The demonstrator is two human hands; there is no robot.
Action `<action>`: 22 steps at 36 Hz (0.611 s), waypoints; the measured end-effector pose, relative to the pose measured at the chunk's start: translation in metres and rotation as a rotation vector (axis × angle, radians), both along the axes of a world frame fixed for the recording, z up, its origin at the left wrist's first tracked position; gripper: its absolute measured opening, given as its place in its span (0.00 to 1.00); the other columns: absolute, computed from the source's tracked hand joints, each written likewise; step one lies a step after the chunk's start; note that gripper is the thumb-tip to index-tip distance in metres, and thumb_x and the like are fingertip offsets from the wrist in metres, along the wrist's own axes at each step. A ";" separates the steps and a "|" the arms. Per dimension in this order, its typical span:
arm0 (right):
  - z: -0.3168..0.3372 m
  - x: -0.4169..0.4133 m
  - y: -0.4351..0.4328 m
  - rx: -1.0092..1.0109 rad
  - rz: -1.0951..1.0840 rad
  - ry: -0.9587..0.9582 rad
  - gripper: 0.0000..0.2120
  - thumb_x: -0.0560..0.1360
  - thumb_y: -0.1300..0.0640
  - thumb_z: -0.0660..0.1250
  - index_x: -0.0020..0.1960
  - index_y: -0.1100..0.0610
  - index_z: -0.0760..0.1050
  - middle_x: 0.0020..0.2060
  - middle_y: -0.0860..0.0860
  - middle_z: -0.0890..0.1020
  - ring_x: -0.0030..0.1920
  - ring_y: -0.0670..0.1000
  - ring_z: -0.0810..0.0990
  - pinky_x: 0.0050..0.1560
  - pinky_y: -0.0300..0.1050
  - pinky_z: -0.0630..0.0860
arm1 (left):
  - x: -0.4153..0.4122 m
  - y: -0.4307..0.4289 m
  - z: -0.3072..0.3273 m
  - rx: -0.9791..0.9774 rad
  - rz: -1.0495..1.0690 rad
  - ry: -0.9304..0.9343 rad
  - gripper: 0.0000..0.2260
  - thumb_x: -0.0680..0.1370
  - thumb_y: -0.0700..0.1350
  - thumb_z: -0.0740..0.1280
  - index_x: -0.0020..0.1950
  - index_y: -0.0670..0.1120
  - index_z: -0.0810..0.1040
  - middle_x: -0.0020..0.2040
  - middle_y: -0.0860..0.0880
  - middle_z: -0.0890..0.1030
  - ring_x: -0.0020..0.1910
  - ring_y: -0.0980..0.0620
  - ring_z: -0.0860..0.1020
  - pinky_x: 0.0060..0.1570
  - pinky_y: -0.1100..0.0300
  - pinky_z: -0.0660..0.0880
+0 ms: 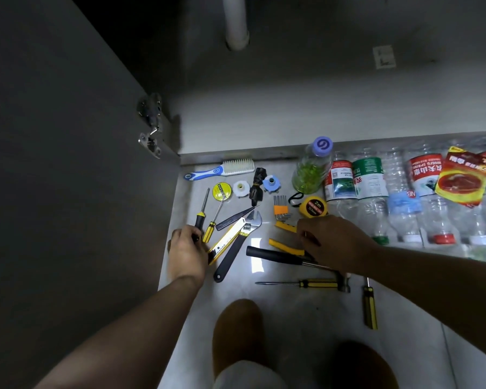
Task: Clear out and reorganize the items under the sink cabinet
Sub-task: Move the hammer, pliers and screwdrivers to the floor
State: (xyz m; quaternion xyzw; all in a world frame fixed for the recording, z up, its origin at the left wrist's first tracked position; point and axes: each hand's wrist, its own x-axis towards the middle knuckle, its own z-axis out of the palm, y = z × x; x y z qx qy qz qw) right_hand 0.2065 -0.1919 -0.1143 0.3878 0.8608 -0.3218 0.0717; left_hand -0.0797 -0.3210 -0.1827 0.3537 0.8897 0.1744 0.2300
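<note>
Tools lie spread on the floor in front of the open sink cabinet point(292, 113). My left hand point(187, 249) grips the handle end of a black and yellow screwdriver point(201, 213) beside a yellow utility knife point(226, 240) and an adjustable wrench point(236, 248). My right hand point(334, 242) rests with curled fingers over yellow-handled pliers point(285, 245) and a black-handled hammer point(275, 255); what it holds is hidden. A yellow tape measure point(314, 206) and hex keys point(281, 210) lie just beyond it.
Empty plastic bottles point(376, 192) lie in a row at the right, with a red and yellow packet point(463, 182) on them. A brush point(222, 169), tape roll point(221, 190) and small fittings lie near the cabinet edge. A white drain pipe point(236, 23) hangs inside. Two more screwdrivers point(306, 283) lie near my knees.
</note>
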 end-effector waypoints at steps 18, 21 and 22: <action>0.001 -0.012 -0.004 -0.018 0.036 0.003 0.08 0.81 0.53 0.61 0.45 0.51 0.75 0.33 0.45 0.77 0.32 0.43 0.75 0.34 0.43 0.73 | 0.002 0.013 0.004 -0.211 -0.076 0.118 0.06 0.78 0.54 0.70 0.52 0.54 0.81 0.59 0.49 0.69 0.61 0.46 0.71 0.51 0.48 0.77; 0.001 -0.012 -0.003 -0.015 0.045 0.004 0.07 0.81 0.53 0.61 0.47 0.52 0.75 0.36 0.47 0.79 0.34 0.47 0.77 0.37 0.46 0.77 | 0.003 0.005 0.004 -0.215 -0.078 0.100 0.07 0.78 0.53 0.70 0.54 0.53 0.81 0.59 0.47 0.70 0.61 0.44 0.71 0.52 0.49 0.77; 0.001 -0.012 -0.002 -0.011 0.049 0.000 0.07 0.81 0.53 0.61 0.47 0.52 0.75 0.36 0.47 0.79 0.35 0.47 0.77 0.38 0.47 0.77 | 0.003 0.004 0.004 -0.208 -0.079 0.095 0.07 0.78 0.53 0.70 0.54 0.52 0.81 0.59 0.47 0.70 0.61 0.44 0.71 0.53 0.49 0.77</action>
